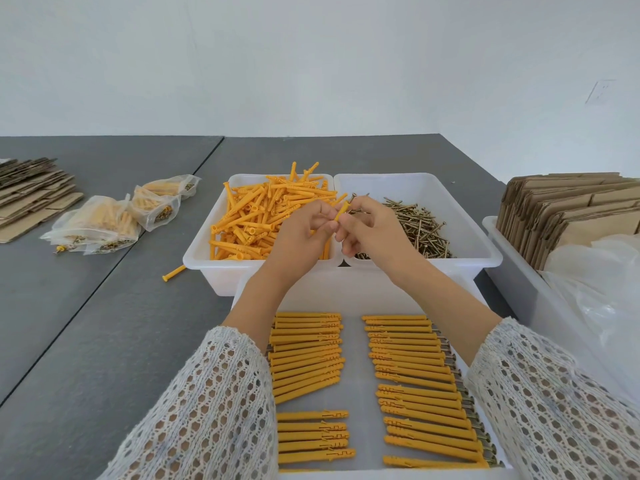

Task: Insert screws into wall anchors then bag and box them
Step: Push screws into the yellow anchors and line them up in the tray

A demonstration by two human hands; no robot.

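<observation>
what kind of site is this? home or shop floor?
Likely a small hand-packing workstation, not a home: bulk bins of orange anchors and screws, filled bags, and flat cardboard boxes stacked ready.

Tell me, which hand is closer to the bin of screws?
Right. The right hand hovers over the near-left corner of the screw bin, while the left hand is over the neighbouring anchor bin.
</observation>
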